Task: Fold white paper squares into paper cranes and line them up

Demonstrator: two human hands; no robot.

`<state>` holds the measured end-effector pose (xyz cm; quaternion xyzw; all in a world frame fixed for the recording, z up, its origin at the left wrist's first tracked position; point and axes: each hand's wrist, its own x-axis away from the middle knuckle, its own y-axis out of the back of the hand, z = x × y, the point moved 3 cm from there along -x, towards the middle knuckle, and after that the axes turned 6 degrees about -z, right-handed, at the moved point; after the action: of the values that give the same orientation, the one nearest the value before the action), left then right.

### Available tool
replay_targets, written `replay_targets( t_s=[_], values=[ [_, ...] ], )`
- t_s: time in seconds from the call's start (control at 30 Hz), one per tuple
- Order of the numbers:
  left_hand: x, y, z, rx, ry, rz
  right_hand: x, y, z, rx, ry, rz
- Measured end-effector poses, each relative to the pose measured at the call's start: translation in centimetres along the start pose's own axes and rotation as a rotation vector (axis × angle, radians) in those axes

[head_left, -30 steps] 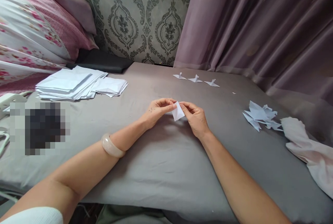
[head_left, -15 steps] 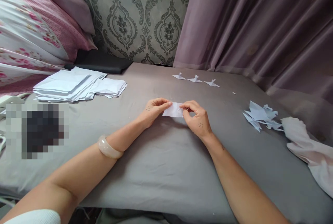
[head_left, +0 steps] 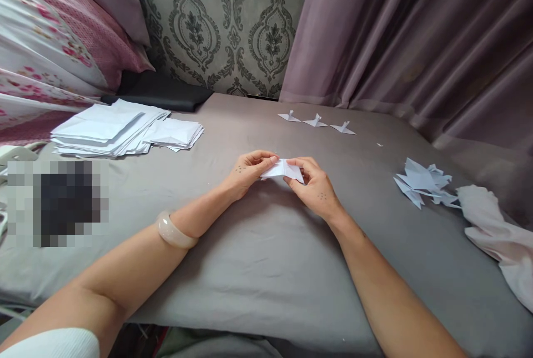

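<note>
A small piece of folded white paper [head_left: 283, 169] is held between my two hands above the middle of the grey-covered table. My left hand [head_left: 252, 172] pinches its left end, thumb on top. On the other side my right hand [head_left: 310, 183] grips the right part between thumb and fingers. The paper bends along a crease near its centre, raised like a low ridge. My fingertips hide parts of both ends.
Three folded paper birds [head_left: 317, 120] stand in a row farther back. More folded paper shapes [head_left: 422, 180] lie heaped at right beside a pale cloth [head_left: 495, 225]. Stacked white paper [head_left: 95, 127] and a smaller paper pile [head_left: 175, 133] sit at left, before a black folded item [head_left: 162, 91].
The paper was a nearly flat rectangle and now bends at its middle crease. My right fingers have shifted their grip farther onto it. The view has tilted slightly.
</note>
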<state>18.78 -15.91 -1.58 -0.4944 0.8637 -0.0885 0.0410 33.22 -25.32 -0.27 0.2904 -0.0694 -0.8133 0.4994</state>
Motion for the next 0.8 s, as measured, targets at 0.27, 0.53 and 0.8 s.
replay_targets(
  t_s=[0.27, 0.53, 0.8],
  values=[
    [0.6, -0.5, -0.7, -0.046, 0.088, 0.151, -0.2, 0.2, -0.7, -0.034, -0.127, -0.030],
    [0.7, -0.6, -0.3, -0.216, -0.039, 0.176, -0.2, 0.2, -0.9, 0.001, -0.184, -0.106],
    [1.3, -1.5, 0.1, -0.262, -0.167, 0.038, 0.6, -0.6, 0.2, 0.125, -0.007, -0.220]
  ],
)
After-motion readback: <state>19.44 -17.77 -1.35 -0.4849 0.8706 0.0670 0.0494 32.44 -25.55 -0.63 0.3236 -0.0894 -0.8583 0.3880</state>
